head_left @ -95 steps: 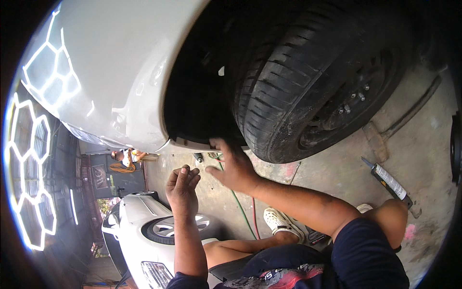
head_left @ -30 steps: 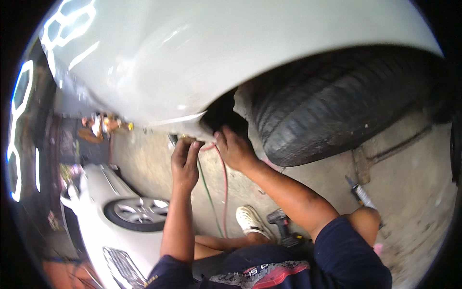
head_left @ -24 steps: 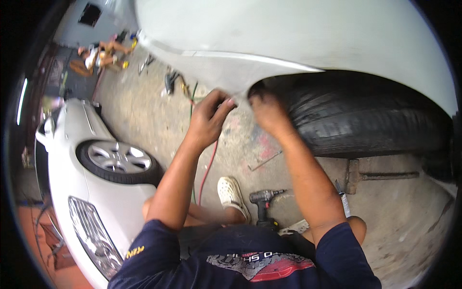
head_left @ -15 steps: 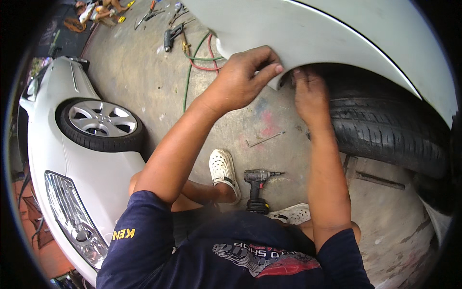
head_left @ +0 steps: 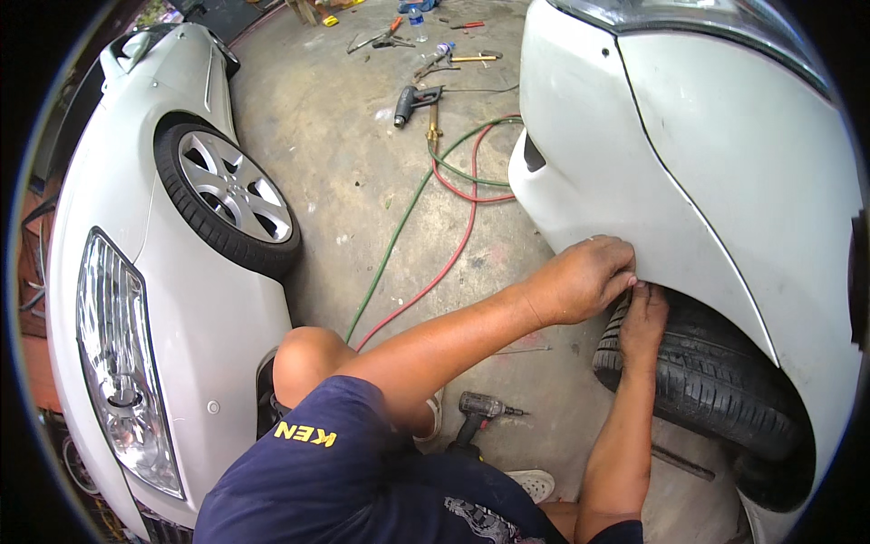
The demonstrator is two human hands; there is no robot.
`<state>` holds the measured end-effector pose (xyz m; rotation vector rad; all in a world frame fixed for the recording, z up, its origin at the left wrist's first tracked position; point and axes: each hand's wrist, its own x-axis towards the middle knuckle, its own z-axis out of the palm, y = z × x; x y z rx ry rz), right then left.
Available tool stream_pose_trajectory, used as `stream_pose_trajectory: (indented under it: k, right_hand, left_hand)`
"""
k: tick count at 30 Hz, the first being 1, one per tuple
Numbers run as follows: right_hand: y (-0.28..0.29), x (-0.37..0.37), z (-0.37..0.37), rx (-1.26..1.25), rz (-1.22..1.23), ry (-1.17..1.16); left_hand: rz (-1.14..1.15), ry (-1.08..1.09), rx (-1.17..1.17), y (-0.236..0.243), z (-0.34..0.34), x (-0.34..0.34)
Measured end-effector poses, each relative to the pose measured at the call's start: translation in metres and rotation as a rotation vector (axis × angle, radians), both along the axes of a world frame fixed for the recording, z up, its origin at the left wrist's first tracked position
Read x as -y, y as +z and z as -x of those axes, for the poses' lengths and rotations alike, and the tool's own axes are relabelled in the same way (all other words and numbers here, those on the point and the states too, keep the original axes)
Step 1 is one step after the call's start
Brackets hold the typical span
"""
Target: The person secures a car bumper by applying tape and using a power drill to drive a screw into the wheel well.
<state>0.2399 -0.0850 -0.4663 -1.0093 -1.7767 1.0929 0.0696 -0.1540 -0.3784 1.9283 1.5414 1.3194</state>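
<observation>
My left hand (head_left: 594, 279) is closed at the white bumper's (head_left: 675, 227) lower edge, just where the wheel arch begins, its thumb and curled fingers beside my right fingertips. My right hand (head_left: 642, 322) reaches up from below to the same edge, fingers bunched and partly tucked at the arch lip; what either hand grips there is too small or hidden to make out. Directly behind my right hand is the black tire (head_left: 725, 381). A cordless impact driver (head_left: 476, 417) lies on the concrete by my foot.
A second white car (head_left: 172, 344) with a silver-spoked wheel (head_left: 231, 190) stands on the left. Red hose (head_left: 469, 227) and green hose (head_left: 394, 240) loop over the floor (head_left: 326, 136). A heat gun (head_left: 412, 104), pliers, bottles and several tools lie at the back. A metal bar (head_left: 681, 462) lies under the tire.
My view has swung toward the bumper's front and the floor beyond. Both hands remain at the arch edge, now closer together, with my left arm stretched farther right across my body.
</observation>
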Motion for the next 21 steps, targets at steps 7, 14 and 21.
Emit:
stream_pose_trajectory:
  k: [7,14,21]
  right_hand:
    - [0.008,0.021,-0.002,-0.126,0.246,-0.036]
    - [-0.154,0.133,-0.062,0.638,0.643,0.543]
    - [-0.264,0.274,-0.052,1.077,0.299,1.273]
  left_hand:
    - [0.214,0.011,0.128,0.013,-0.003,0.007]
    - [0.723,0.025,0.342,-0.079,0.021,0.033]
    - [0.868,-0.358,-0.837,-0.347,0.071,0.174]
